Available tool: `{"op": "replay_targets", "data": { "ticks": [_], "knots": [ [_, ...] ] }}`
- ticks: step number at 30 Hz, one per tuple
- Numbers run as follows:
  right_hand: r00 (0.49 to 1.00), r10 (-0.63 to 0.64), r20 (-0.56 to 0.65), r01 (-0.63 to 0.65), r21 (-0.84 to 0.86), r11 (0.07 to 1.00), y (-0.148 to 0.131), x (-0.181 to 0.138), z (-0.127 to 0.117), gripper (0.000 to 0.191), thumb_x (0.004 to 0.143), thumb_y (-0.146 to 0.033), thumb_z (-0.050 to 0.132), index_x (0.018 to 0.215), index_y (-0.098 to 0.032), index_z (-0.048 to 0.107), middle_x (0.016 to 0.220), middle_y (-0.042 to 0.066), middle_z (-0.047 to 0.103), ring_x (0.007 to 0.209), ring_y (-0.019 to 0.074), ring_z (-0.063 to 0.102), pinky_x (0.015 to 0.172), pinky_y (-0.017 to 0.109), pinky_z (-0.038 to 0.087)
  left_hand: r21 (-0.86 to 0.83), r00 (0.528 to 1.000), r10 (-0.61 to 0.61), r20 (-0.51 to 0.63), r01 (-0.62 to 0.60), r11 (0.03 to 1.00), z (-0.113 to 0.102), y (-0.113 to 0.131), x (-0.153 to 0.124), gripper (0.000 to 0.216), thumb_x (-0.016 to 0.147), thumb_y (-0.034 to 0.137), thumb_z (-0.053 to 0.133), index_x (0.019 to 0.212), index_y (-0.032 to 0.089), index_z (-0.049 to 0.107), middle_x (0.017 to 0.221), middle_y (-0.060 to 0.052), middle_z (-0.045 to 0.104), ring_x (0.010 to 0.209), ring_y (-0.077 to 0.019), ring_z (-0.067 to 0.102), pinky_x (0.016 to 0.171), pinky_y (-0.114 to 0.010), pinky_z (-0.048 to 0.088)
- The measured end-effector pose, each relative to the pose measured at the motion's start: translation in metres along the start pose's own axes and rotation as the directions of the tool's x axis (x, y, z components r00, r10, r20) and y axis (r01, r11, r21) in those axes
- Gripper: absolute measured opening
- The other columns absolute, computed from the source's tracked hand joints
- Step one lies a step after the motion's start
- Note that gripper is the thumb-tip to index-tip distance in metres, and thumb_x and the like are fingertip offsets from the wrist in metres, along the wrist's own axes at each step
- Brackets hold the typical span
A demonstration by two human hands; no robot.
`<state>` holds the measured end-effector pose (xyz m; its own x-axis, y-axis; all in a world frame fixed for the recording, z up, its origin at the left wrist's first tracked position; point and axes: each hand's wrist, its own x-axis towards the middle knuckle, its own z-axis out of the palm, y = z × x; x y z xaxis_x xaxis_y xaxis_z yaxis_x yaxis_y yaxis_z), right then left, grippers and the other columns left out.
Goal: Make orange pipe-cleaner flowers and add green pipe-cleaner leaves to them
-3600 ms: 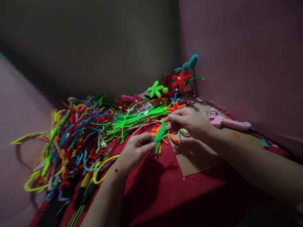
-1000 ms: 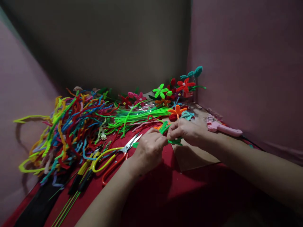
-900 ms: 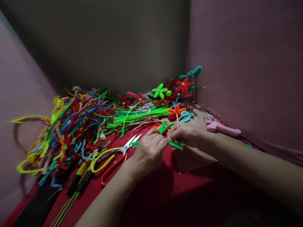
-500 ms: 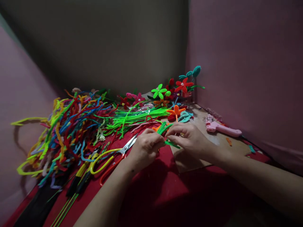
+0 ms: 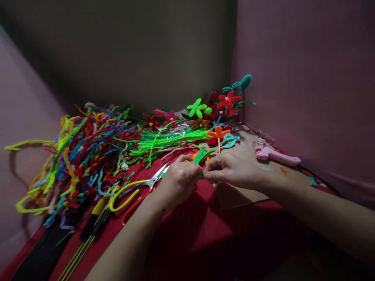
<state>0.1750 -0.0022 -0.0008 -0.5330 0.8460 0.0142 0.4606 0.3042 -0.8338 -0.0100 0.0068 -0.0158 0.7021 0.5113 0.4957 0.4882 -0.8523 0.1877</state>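
My left hand (image 5: 184,176) is closed around green pipe cleaners (image 5: 200,155), whose looped ends poke up above the fingers. Fingertips of my right hand (image 5: 224,168) pinch close by, meeting the left at a small green end; most of what they grip is hidden. Just left of my left hand lie scissors (image 5: 152,182) with yellow and red handles, blades apart. Beyond my right hand stands an orange pipe-cleaner flower (image 5: 218,134), and orange pieces lie behind the green loops. A cardboard sheet (image 5: 238,197) is under my right hand.
A tangled heap of coloured pipe cleaners (image 5: 84,156) fills the left. Green pipe cleaners (image 5: 175,138) lie in a bundle behind my hands, with finished flowers (image 5: 197,108) at the back. A pink glue gun (image 5: 277,155) rests right. Pliers (image 5: 99,214) and thin green stems lie front left.
My right fingers have closed in toward my left hand, and the green strand that stuck out below them no longer shows there. The view has shifted slightly.
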Motion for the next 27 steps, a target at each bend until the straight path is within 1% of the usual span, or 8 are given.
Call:
{"op": "replay_targets", "data": {
  "ticks": [9,11,13,14,17,19,22,27],
  "knots": [
    [0.994,0.027,0.108,-0.036,0.081,0.996,0.019,0.006,0.019,0.013,0.072,-0.015,0.047,0.058,-0.016,0.046,0.055,-0.003,0.043,0.051,0.0087,0.037,0.049,0.023,0.027,0.076,0.973,0.088,0.212,-0.106,0.992,0.001,0.0,-0.001,0.019,0.079,0.007,0.046,0.069,0.018,0.055,0.06,0.004,0.057,0.054,-0.0094,0.049,0.086,-0.032,0.04],
    [0.999,0.015,-0.043,-0.014,0.028,0.999,0.017,0.009,0.022,0.014,0.073,-0.016,0.047,0.059,-0.016,0.047,0.055,-0.003,0.043,0.052,0.009,0.037,0.049,0.023,0.027,0.138,0.991,0.036,0.129,-0.054,0.989,-0.004,-0.002,0.0,0.011,0.078,0.01,0.051,0.081,0.019,0.058,0.073,0.001,0.062,0.068,-0.0128,0.056,0.094,-0.037,0.035],
    [0.98,0.026,-0.195,-0.01,0.087,0.996,0.014,0.013,0.021,0.015,0.074,-0.018,0.047,0.059,-0.016,0.048,0.056,-0.003,0.045,0.053,0.0092,0.039,0.051,0.023,0.029,0.229,0.986,-0.052,-0.158,0.088,0.97,-0.014,-0.004,0.0,0.021,0.075,0.016,0.058,0.096,0.019,0.057,0.092,-0.005,0.063,0.091,-0.0195,0.055,0.098,-0.043,0.029],
    [0.968,0.048,-0.245,-0.009,0.158,0.987,0.012,0.015,0.021,0.016,0.075,-0.02,0.047,0.059,-0.016,0.048,0.056,-0.002,0.046,0.053,0.0091,0.04,0.052,0.023,0.03,0.236,0.928,-0.112,-0.354,0.205,0.95,-0.019,-0.005,0.0,0.029,0.074,0.019,0.061,0.102,0.019,0.055,0.1,-0.008,0.06,0.099,-0.0222,0.052,0.097,-0.044,0.029],
    [0.945,0.112,-0.307,0.012,0.376,0.927,0.009,0.024,0.019,0.017,0.073,-0.025,0.05,0.058,-0.017,0.046,0.054,-0.003,0.046,0.05,0.0083,0.04,0.05,0.023,0.031,-0.126,0.551,-0.406,-0.729,0.475,0.871,-0.03,-0.008,0.001,0.034,0.072,0.026,0.063,0.103,0.018,0.054,0.093,-0.007,0.057,0.089,-0.0205,0.053,0.082,-0.037,0.04],
    [0.934,0.112,-0.34,0.062,0.461,0.885,0.009,0.03,0.022,0.017,0.071,-0.026,0.053,0.058,-0.017,0.046,0.054,-0.003,0.046,0.05,0.0081,0.041,0.05,0.022,0.031,-0.524,0.473,-0.702,-0.533,0.467,0.712,-0.027,-0.009,0.003,0.029,0.071,0.031,0.064,0.094,0.016,0.056,0.076,-0.002,0.056,0.065,-0.0143,0.052,0.062,-0.029,0.042],
    [0.93,0.082,-0.357,0.122,0.512,0.85,0.011,0.036,0.031,0.017,0.069,-0.027,0.057,0.06,-0.016,0.05,0.057,-0.002,0.05,0.053,0.0084,0.044,0.054,0.023,0.035,-0.779,0.602,-0.799,-0.018,0.493,0.388,-0.014,-0.008,0.006,0.027,0.068,0.039,0.065,0.067,0.013,0.057,0.054,0.002,0.049,0.046,-0.0083,0.042,0.047,-0.024,0.034],
    [0.964,0.028,-0.263,0.124,0.544,0.83,0.009,0.037,0.037,0.014,0.069,-0.024,0.057,0.06,-0.015,0.053,0.055,-0.002,0.052,0.053,0.009,0.045,0.056,0.025,0.037,-0.816,0.591,-0.806,0.005,0.469,0.339,0.001,-0.005,0.007,0.034,0.065,0.034,0.068,0.046,0.014,0.05,0.042,0.004,0.045,0.041,-0.0063,0.038,0.045,-0.023,0.03]
  ]
}}
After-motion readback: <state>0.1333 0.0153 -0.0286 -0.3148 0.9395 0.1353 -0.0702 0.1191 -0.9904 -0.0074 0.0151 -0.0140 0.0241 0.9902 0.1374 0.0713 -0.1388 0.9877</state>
